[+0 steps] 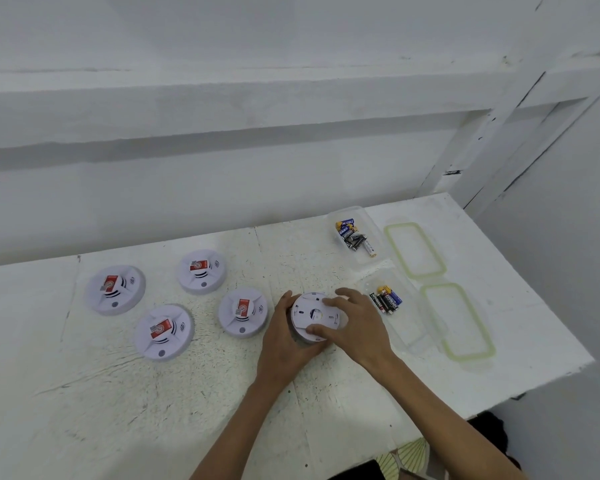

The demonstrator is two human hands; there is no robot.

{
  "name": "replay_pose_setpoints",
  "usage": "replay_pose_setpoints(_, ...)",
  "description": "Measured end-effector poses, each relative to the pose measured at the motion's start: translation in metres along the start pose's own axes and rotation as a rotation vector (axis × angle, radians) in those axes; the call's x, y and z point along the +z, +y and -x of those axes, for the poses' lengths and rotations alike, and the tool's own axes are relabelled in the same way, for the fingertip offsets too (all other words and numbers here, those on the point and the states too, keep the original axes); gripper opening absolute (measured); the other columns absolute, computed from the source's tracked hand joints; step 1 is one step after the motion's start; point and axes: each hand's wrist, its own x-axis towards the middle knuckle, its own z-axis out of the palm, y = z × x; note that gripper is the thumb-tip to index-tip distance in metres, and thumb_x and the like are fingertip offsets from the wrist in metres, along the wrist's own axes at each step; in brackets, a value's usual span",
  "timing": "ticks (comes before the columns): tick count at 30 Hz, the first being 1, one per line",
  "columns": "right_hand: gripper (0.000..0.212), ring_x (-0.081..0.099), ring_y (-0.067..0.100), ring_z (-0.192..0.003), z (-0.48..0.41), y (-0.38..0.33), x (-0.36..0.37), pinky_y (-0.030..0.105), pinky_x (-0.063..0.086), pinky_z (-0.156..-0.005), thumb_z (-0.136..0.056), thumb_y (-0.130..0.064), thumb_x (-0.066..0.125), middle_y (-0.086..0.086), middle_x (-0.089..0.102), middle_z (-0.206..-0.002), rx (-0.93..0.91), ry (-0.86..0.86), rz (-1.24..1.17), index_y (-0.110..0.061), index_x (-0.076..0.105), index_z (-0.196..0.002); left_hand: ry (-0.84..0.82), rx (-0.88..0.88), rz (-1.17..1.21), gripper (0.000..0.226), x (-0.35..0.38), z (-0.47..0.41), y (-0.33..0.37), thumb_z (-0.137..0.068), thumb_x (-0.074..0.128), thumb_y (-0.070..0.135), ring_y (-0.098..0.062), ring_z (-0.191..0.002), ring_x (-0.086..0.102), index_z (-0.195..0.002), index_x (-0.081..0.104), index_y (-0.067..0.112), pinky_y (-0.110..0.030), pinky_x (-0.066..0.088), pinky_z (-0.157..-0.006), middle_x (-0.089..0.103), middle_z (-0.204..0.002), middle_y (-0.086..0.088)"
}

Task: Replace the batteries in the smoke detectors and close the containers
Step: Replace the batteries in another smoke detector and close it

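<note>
Fingers (314, 329) of left hand (281, 341) and right hand (361, 327) clasp the flipped smoke detector (312, 311), which could slip if twisted hard.

White table (153, 410), top rough and scuffed, thin seams across it. Back edge meets a white painted wall (222, 195). Horizontal ledge (222, 95) runs along the wall higher up. White slanted beams (520, 140) rise past the table's far right corner. Light flat, even.
</note>
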Motion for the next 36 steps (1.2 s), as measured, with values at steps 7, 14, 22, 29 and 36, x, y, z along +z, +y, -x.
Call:
replay_pose_setpoints(7,0.069,0.041,0.016,-0.108,-0.016,-0.01,-0.002,0.026,0.042,-0.089,-0.073,-0.062,0.074,-0.002,0.056,-0.112,-0.156,-0.142,0.141,-0.019,0.066,-0.126,-0.06,-0.014,0.024,0.111,0.003,-0.004,-0.005,-0.063,0.095,0.046,0.007,-0.133,0.047,-0.151,0.03,0.027,-0.013,0.041,-0.108,0.047,-0.144,0.026)
replay_pose_setpoints(14,0.066,0.047,0.014,-0.106,-0.022,-0.015,-0.01,0.019,0.03,-0.079,-0.075,-0.061,0.074,-0.003,0.058,-0.114,-0.123,-0.197,0.144,-0.021,0.067,-0.127,-0.08,-0.03,0.044,0.118,0.002,-0.006,-0.001,-0.058,0.085,0.073,0.015,-0.128,0.047,-0.151,0.034,0.021,-0.005,0.039,-0.101,0.046,-0.141,0.031)
replay_pose_setpoints(22,0.056,0.045,0.016,-0.118,-0.017,-0.025,-0.002,0.017,0.032,-0.088,-0.082,-0.045,0.072,-0.003,0.055,-0.126,-0.139,-0.223,0.13,-0.021,0.063,-0.131,-0.009,0.007,0.027,0.109,-0.003,-0.002,0.013,-0.064,0.097,0.032,0.0,-0.13,0.054,-0.144,0.026,0.052,-0.027,0.05,-0.107,0.053,-0.148,0.009)
replay_pose_setpoints(29,0.063,0.048,0.02,-0.108,-0.023,-0.025,0.001,0.023,0.038,-0.085,-0.075,-0.054,0.071,0.0,0.058,-0.116,-0.167,-0.202,0.198,-0.018,0.062,-0.127,0.005,0.045,-0.004,0.107,-0.003,-0.002,0.012,-0.058,0.09,0.053,-0.009,-0.131,0.057,-0.138,0.021,0.071,-0.03,0.052,-0.105,0.052,-0.148,0.004)
replay_pose_setpoints(36,0.064,0.054,0.023,-0.082,-0.023,-0.022,0.008,0.033,0.053,-0.071,-0.073,-0.063,0.05,0.004,0.063,-0.094,-0.307,-0.125,0.336,-0.01,0.067,-0.104,0.003,-0.016,-0.039,0.107,-0.003,-0.003,0.009,-0.056,0.091,0.046,0.004,-0.124,0.055,-0.146,0.035,0.031,-0.034,0.056,-0.101,0.054,-0.139,0.018)
